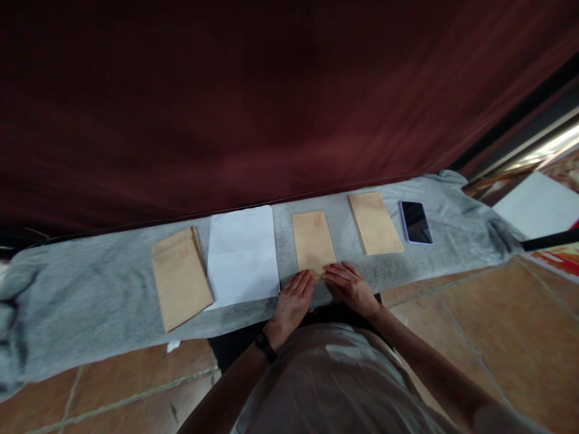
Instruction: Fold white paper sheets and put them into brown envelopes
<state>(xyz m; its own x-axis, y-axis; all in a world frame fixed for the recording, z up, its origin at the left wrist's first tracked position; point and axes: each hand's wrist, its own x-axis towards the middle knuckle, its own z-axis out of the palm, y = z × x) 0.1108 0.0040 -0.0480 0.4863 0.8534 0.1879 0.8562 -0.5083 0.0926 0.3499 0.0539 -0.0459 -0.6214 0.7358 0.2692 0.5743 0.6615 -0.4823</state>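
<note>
A brown paper envelope [313, 241] with a small red print near its far end lies on the grey cloth, straight in front of me. On the left corner of its near edge rest the fingers of my left hand [294, 299], stretched out and flat. My right hand [353, 290] lies over the right corner of that same edge, fingers extended and slightly apart. Between the fingertips a narrow strip of the near edge shows, seemingly folded; the rest of it is hidden under the hands.
Left of the envelope is a stack of white paper [243, 256], and beyond it a pile of brown envelopes [181, 286]. To the right lie more brown envelopes [376, 224] and a phone [417, 222]. Grey cloth [99, 295] covers the narrow surface; a dark red curtain [271, 120] hangs behind.
</note>
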